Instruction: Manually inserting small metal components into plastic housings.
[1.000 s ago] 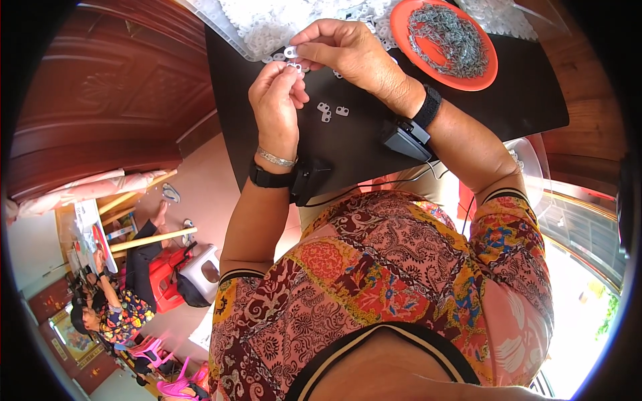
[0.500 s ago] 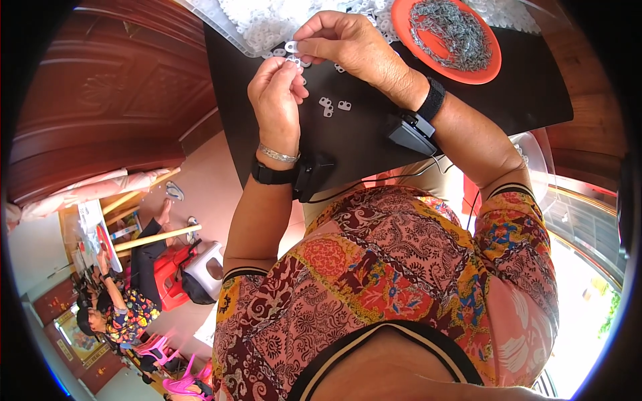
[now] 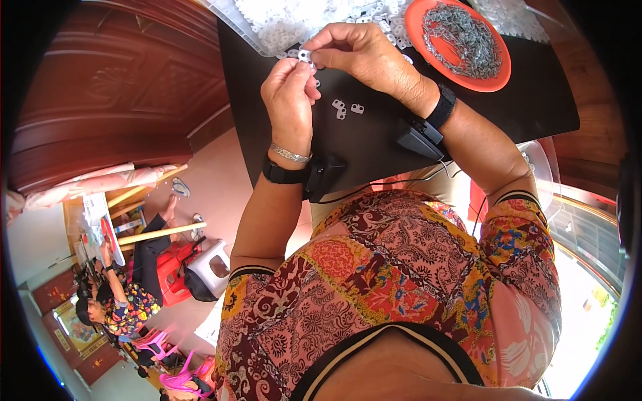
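Observation:
My left hand (image 3: 289,93) and my right hand (image 3: 368,57) meet over the dark table (image 3: 364,144), close to its far side. Between their fingertips is a small white plastic piece with a dark-looking hole (image 3: 304,55); both hands pinch it. Whether a second piece or a metal part is in the pinch is too small to tell. Several similar loose white pieces (image 3: 340,109) lie on the table to the right of my left wrist. More of them lie partly hidden behind my fingers.
A clear tub heaped with white pieces (image 3: 274,23) stands at the far edge. To the right, an orange plate (image 3: 498,79) bears many small metal parts (image 3: 461,40). Wrist devices with a cable (image 3: 408,179) hang by my forearms. Another person (image 3: 134,307) sits at the left.
My right hand has brought its white piece down against the one at my left fingertips. Both hands and the table appear shifted slightly right and down in the picture.

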Demonstrator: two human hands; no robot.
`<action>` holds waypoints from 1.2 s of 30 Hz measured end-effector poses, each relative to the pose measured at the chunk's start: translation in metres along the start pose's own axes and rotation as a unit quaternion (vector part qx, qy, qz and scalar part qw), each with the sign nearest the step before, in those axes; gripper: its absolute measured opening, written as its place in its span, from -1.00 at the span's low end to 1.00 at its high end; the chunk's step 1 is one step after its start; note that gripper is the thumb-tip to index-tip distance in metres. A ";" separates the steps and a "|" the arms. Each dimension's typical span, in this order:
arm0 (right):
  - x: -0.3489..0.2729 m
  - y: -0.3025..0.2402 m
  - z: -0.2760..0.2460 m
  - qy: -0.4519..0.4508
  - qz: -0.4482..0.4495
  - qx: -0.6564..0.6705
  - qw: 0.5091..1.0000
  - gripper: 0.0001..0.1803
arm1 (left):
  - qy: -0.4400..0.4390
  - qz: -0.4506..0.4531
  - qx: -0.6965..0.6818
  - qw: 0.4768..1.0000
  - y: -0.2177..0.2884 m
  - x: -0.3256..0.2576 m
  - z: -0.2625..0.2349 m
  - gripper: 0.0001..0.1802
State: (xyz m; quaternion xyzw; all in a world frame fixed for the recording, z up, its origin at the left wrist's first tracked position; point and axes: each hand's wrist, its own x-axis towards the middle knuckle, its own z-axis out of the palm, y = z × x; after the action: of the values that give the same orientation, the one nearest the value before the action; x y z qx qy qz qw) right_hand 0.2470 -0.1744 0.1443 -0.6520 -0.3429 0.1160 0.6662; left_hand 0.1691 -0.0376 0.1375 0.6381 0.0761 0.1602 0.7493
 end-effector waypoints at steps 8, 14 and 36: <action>-0.005 -0.004 0.009 0.001 -0.031 -0.020 0.999 -0.72 | 0.012 -0.016 -0.036 0.999 0.004 -0.002 0.000 -0.81; -0.004 -0.009 0.005 -0.004 -0.033 0.007 0.999 -0.76 | -0.019 0.011 -0.024 0.999 0.005 -0.001 -0.001 -0.80; -0.005 -0.014 0.001 -0.055 -0.042 -0.010 0.998 -0.68 | -0.072 0.063 0.033 0.995 0.015 -0.006 -0.002 -0.75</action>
State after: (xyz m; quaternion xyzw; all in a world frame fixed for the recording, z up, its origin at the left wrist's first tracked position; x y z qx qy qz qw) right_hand 0.2384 -0.1787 0.1559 -0.6364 -0.4074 0.1197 0.6440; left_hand 0.1611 -0.0356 0.1517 0.6755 -0.0129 0.1581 0.7201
